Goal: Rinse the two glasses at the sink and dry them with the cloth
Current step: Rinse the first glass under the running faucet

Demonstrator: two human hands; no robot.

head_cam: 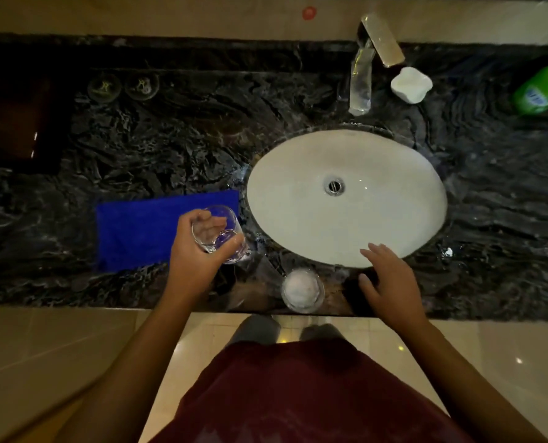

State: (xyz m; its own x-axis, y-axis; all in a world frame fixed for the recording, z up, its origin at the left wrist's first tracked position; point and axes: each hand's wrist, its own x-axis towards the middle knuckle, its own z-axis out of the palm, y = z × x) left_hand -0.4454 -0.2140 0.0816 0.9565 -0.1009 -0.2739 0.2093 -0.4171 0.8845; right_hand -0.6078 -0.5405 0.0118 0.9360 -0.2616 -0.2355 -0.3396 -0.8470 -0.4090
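One dark worktop [138,139] carries one white sink [394,203], one blue cloth [132,231] and two glasses, one [302,290] standing at the front edge, one [226,241] gripped over the cloth's corner by the left hand [199,247], while the right hand [391,282] hovers spread, holding nothing

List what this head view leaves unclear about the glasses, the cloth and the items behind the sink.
- Clear glass in the left hand: fingers cover its side; wet or dry cannot be told.
- Second clear glass at the counter edge: whitish inside; contents or reflection unclear.
- Blue cloth: right end hidden by the left hand and glass.
- Green plastic bottle: cut off by the right edge, label unreadable.
- Two round shapes at back left: too dark to identify.
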